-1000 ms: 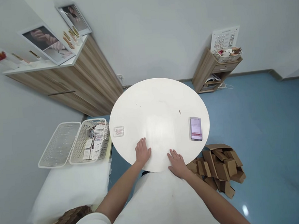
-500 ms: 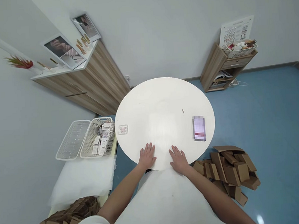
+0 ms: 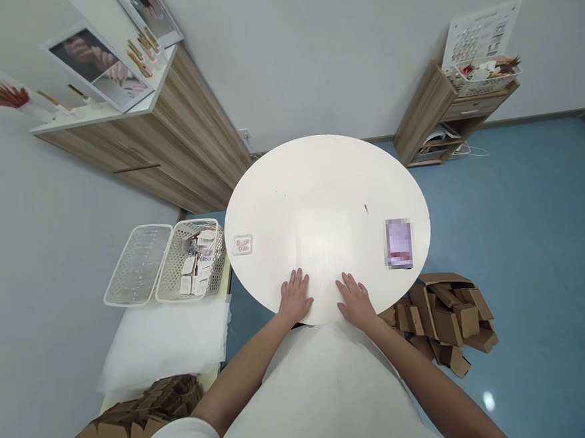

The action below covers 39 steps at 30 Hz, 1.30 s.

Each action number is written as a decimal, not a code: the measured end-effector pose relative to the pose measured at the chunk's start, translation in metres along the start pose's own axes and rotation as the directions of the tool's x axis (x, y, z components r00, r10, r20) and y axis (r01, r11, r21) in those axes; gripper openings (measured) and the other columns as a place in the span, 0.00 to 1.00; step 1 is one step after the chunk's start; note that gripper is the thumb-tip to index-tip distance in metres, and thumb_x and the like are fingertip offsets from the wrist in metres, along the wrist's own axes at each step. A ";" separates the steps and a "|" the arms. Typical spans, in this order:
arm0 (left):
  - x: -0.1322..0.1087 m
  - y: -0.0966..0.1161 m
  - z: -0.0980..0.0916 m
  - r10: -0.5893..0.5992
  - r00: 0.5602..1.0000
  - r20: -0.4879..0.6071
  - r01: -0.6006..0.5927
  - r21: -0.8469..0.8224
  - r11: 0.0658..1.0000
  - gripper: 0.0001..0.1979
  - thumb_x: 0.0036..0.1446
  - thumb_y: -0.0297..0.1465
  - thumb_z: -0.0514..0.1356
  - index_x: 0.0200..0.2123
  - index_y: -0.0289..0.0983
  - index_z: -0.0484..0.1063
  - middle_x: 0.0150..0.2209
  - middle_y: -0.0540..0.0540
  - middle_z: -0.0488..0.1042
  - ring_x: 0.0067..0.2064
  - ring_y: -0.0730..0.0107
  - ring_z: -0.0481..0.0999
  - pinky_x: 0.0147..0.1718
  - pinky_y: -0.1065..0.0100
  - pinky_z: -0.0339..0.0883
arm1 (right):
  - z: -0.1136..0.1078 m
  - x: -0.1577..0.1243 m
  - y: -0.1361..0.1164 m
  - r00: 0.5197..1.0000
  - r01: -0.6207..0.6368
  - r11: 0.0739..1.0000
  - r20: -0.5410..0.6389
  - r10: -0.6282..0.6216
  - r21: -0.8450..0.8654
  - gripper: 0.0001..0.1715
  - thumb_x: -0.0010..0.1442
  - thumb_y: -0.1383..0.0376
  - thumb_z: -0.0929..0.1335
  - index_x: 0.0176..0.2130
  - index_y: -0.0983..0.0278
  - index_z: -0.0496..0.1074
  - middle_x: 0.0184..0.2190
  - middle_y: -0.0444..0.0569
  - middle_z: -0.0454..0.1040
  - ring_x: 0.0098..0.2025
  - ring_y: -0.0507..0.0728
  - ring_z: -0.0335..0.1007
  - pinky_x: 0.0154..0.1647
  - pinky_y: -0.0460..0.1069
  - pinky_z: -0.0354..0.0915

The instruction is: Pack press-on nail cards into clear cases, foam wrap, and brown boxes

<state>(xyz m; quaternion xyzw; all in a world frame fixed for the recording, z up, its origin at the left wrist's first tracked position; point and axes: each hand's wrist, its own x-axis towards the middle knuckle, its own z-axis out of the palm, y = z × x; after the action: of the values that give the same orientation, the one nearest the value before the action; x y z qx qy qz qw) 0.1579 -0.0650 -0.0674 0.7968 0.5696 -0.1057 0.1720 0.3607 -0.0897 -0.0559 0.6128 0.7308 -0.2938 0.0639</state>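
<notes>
Both hands rest palm down at the near edge of a white oval table [image 3: 319,177]. My left hand [image 3: 295,299] lies flat with its fingers spread, holding nothing. To its right, my right hand [image 3: 356,301] is also flat and spread on the tabletop, with nothing in it. A small clear case with pinkish contents [image 3: 243,244] sits at the table's left edge. Toward the right edge lies a blurred-out purple rectangular item [image 3: 399,243]. One small dark speck [image 3: 366,208] is on the surface beyond my right hand.
Left of the table stand a white basket of packets [image 3: 195,260], an empty clear bin [image 3: 139,264], white sheets [image 3: 168,338] and brown cardboard [image 3: 112,432]. Boxes [image 3: 447,325] are piled on the floor at right. A wooden cabinet [image 3: 191,132] and small shelf [image 3: 423,113] stand behind.
The camera view has shifted, so the table appears slightly larger and higher and the cabinet sits farther up and left. Both hands stay flat at the table's near edge.
</notes>
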 end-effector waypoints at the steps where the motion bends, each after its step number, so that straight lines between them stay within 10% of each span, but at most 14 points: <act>1: 0.000 -0.002 0.000 0.000 1.000 -0.017 -0.001 -0.025 1.000 0.31 0.53 0.36 0.51 0.59 0.37 0.48 0.63 0.39 0.41 0.63 0.53 0.37 0.54 0.50 0.45 | -0.002 0.001 -0.005 1.000 0.005 1.000 -0.016 -0.005 0.007 0.33 0.54 0.65 0.59 0.59 0.64 0.49 0.64 0.52 0.38 0.65 0.59 0.28 0.59 0.57 0.38; 6: -0.001 -0.036 -0.005 -0.068 0.988 -0.136 0.041 -0.193 0.980 0.30 0.54 0.36 0.51 0.59 0.36 0.48 0.63 0.37 0.39 0.63 0.53 0.39 0.54 0.50 0.46 | -0.008 0.021 -0.046 0.999 0.027 0.998 -0.049 -0.024 0.055 0.31 0.55 0.66 0.58 0.58 0.63 0.51 0.63 0.52 0.41 0.64 0.59 0.31 0.58 0.57 0.42; 13: 0.000 -0.146 -0.025 -0.418 0.893 -0.166 0.283 -0.513 0.810 0.32 0.55 0.41 0.50 0.60 0.36 0.43 0.64 0.37 0.37 0.63 0.52 0.39 0.55 0.49 0.47 | -0.012 0.087 -0.125 0.999 0.043 0.981 0.001 -0.044 0.190 0.32 0.55 0.62 0.60 0.59 0.63 0.50 0.63 0.51 0.43 0.63 0.59 0.39 0.59 0.55 0.47; 19: 0.012 -0.205 -0.039 -0.456 0.879 -0.139 0.218 -0.733 0.644 0.34 0.54 0.39 0.52 0.60 0.37 0.43 0.63 0.40 0.40 0.63 0.56 0.43 0.57 0.54 0.46 | -0.015 0.151 -0.192 0.997 0.005 0.855 0.058 -0.042 0.518 0.37 0.52 0.56 0.64 0.59 0.60 0.51 0.62 0.49 0.44 0.63 0.59 0.40 0.60 0.55 0.48; 31: 0.026 -0.207 -0.028 -0.449 0.892 -0.048 0.175 -0.880 0.441 0.33 0.49 0.32 0.57 0.58 0.37 0.50 0.56 0.39 0.60 0.56 0.58 0.60 0.51 0.59 0.59 | -0.004 0.170 -0.215 0.989 -0.096 0.478 0.136 -0.050 0.873 0.42 0.47 0.59 0.69 0.58 0.55 0.51 0.63 0.46 0.42 0.61 0.57 0.45 0.59 0.56 0.50; 39: 0.019 -0.143 -0.044 -0.355 0.931 -0.085 0.097 -0.880 0.465 0.29 0.49 0.29 0.57 0.56 0.36 0.55 0.53 0.41 0.64 0.53 0.61 0.65 0.48 0.61 0.63 | -0.009 0.119 -0.161 0.999 -0.042 0.471 0.023 0.045 0.881 0.38 0.48 0.63 0.68 0.57 0.54 0.54 0.63 0.45 0.43 0.62 0.56 0.44 0.60 0.55 0.48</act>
<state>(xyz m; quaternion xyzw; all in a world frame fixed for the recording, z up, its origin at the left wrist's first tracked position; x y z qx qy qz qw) 0.0284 0.0109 -0.0555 0.5258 0.6633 0.2750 0.4561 0.1841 0.0047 -0.0465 0.5772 0.4604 -0.6249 -0.2537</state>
